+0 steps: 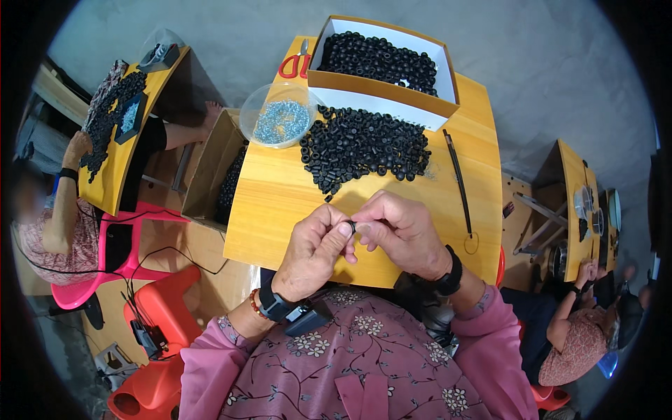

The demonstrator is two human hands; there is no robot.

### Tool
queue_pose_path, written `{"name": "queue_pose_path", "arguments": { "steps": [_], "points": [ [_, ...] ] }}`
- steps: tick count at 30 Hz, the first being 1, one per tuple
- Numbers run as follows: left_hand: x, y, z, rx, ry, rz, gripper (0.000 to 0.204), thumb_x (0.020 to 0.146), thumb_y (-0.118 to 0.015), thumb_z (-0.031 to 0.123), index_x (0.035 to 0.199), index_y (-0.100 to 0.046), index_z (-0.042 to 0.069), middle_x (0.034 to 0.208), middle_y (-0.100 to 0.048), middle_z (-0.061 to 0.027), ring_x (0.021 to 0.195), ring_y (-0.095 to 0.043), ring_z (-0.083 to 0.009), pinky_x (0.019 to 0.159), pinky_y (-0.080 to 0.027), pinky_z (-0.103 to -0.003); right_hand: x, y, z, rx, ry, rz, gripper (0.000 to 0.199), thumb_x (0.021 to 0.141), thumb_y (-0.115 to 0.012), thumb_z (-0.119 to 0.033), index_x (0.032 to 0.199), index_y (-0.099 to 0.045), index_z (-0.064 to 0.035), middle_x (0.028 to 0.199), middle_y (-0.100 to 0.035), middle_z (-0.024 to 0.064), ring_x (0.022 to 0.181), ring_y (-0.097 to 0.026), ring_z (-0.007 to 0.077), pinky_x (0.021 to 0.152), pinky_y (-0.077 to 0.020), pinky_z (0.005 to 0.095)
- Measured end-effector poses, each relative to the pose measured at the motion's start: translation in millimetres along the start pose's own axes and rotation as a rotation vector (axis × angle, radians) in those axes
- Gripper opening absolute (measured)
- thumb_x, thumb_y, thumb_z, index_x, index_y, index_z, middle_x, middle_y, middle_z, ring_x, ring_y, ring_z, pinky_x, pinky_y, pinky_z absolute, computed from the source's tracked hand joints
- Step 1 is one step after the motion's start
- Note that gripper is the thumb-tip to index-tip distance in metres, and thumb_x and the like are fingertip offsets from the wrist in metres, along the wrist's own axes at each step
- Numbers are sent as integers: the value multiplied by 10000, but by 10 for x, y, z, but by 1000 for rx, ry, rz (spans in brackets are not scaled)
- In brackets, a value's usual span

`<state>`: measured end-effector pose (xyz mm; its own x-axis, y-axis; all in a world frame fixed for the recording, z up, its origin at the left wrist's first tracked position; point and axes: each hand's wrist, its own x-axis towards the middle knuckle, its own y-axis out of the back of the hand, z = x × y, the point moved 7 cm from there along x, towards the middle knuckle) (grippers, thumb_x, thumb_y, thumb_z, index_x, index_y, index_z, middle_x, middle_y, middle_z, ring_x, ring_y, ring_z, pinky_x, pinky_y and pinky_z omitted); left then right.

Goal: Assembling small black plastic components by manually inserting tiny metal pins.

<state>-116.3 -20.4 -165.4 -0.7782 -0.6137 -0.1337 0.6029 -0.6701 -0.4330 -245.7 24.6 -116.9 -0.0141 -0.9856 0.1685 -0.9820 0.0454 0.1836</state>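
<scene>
Over the near part of the yellow table, both my hands meet at one small round black part (352, 227). My left hand (313, 246) is closed, pinching this part between thumb and fingers. Against the part's other side, my right hand (399, 232) has its fingertips pressed together; whether they hold a second tiny piece is too small to tell. Just beyond the hands spreads a heap of loose black parts (367, 147). To its left stands a clear plastic bowl (246, 115) with many tiny shiny bluish-silver pieces.
A cardboard box (385, 93) full of black parts stands at the table's far side, beside red-handled scissors (294, 66). A thin black rod (458, 180) lies at the right. Left of the table is an open carton (210, 168). People sit at tables on both sides.
</scene>
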Motion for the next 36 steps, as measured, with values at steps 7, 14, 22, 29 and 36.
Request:
{"name": "queue_pose_path", "arguments": {
  "steps": [7, 14, 22, 29, 36],
  "points": [
    [-40, 10, 126, 418, -183, 105, 217, 1053, -525, 213, 989, -532, 6, 840, -593, -51, 727, -598, -112, 679, -532, -267, -24, -40, 158, 76, -257, 61, 98, 989, -619, -82, 999, -625, 15, 824, -653, 36, 696, -622, 76, 615, -529, 247],
    [-32, 55, 29, 282, -132, 102, 210, 1059, -513, 203, 992, -535, 5, 836, -602, -52, 730, -603, -114, 693, -529, -267, -38, -71, 184, 74, -156, 39, 85, 983, -624, -74, 1001, -624, 9, 821, -638, 32, 699, -620, 77, 617, -523, 242],
    [-33, 123, -107, 39, -43, 104, 200, 1058, -521, 200, 1031, -543, 3, 852, -610, -60, 743, -612, -131, 717, -546, -288, -28, -70, 175, 37, -36, -3, 119, 983, -594, -30, 1086, -638, 8, 880, -602, 58, 744, -643, 105, 657, -534, 244],
    [7, 103, -115, -100, -14, 99, 179, 1062, -504, 163, 1033, -559, -5, 866, -621, -48, 747, -605, -105, 695, -548, -266, 28, -25, 128, 1, -64, -11, 132, 982, -588, -20, 1100, -647, -9, 863, -593, 53, 739, -640, 114, 663, -529, 247],
    [-11, 86, -110, -133, -11, 91, 217, 1051, -539, 204, 1018, -582, -7, 866, -645, -58, 743, -628, -120, 697, -551, -269, 55, -17, 18, -150, 71, -6, 99, 961, -616, -25, 1056, -644, -20, 837, -590, 78, 718, -622, 177, 641, -500, 299]
  ]
}}
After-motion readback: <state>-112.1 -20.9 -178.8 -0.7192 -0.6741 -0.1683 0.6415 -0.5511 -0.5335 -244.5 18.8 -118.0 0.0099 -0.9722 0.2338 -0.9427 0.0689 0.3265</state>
